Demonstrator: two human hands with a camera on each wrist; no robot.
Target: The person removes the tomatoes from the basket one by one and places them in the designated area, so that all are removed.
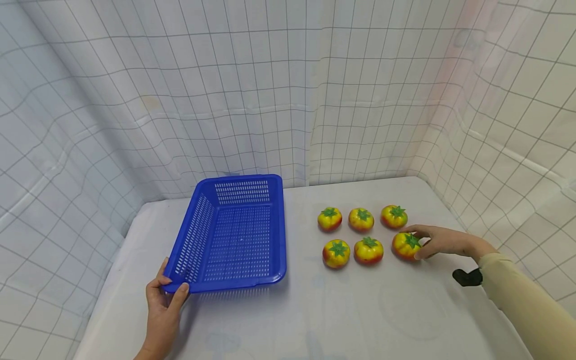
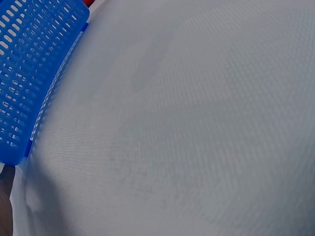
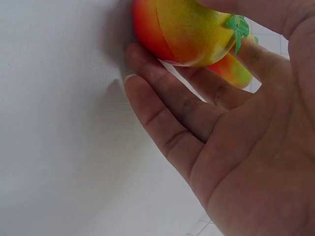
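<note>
My left hand [image 1: 163,314] grips the near left corner of a blue plastic basket [image 1: 278,235], thumb on the near rim and fingers at the left side. The basket has slotted walls and nothing in it. In the left wrist view, part of its perforated side [image 2: 34,64] fills the upper left. My right hand [image 1: 443,241] holds a yellow-and-red tomato [image 1: 404,246] with a green leafy top, thumb and fingers on either side of it. The right wrist view shows this tomato [image 3: 184,32] between thumb and fingers, low at the white cloth; the lower fingers extend beneath it.
Several similar tomatoes [image 1: 336,254] stand in two short rows right of the basket, close to the right hand. White cloth covers the table [image 1: 342,315]. Gridded white curtains [image 1: 279,90] rise behind and at both sides.
</note>
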